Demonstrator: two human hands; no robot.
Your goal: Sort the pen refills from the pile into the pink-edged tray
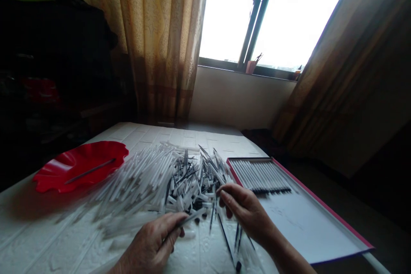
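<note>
My left hand (pixel 156 242) is closed around a pen barrel (pixel 196 215), a slim translucent tube whose end points right. To its right, my right hand (pixel 245 209) has thumb and fingers pinched together over a heap of black ink refills and pen parts (pixel 192 184). Whatever sits between those fingertips is too small to make out. Left of the heap lies a big spread of clear pen barrels (pixel 138 175). Below my right hand, several dark refills (pixel 226 237) lie loose, and a black cap (pixel 238 266) is near the front.
A shallow box with a red rim (pixel 324 205) stands at right, holding a row of white pens (pixel 260 173). At left, a red wavy-edged plate (pixel 93 154) carries one thin dark stick (pixel 90 171). The white table (pixel 38 227) has a brick pattern. Behind are curtains (pixel 160 30) and a window.
</note>
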